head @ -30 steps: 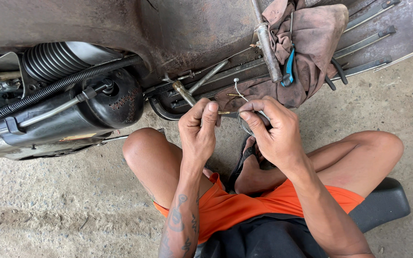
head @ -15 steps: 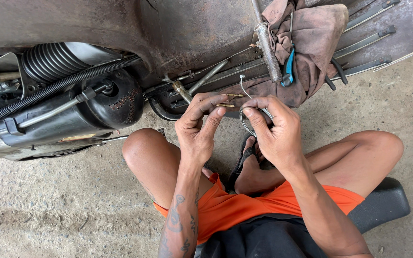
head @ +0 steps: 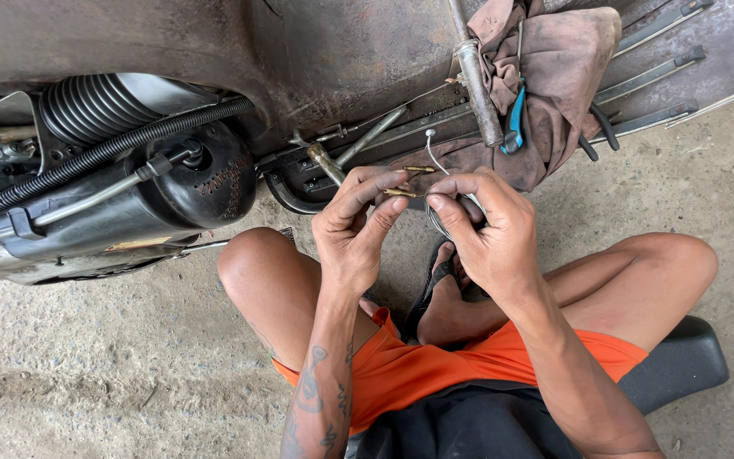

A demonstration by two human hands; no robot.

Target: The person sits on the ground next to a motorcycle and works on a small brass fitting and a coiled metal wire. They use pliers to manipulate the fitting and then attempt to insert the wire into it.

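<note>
My left hand point(head: 355, 223) and my right hand point(head: 486, 223) meet in front of me, above my crossed legs. Between their fingertips they pinch a small brass fitting point(head: 403, 193), held level. A thin steel cable point(head: 431, 151) curls up from my right hand, with a small knob at its end; the rest of it loops inside my right palm. Just beyond my hands lies the underside of a scooter point(head: 299, 59) tipped on its side.
A black muffler point(head: 150, 204), a ribbed black hose point(head: 104, 153) and a rubber boot sit at the left. A dirty brown rag point(head: 554, 68) with blue-handled pliers point(head: 514, 119) lies on the floorboard at the right. I sit on a low black stool point(head: 681, 365) on concrete.
Both hands have lifted a little toward the scooter. The brass fitting and cable end have shifted between my fingertips, and the cable now curls higher.
</note>
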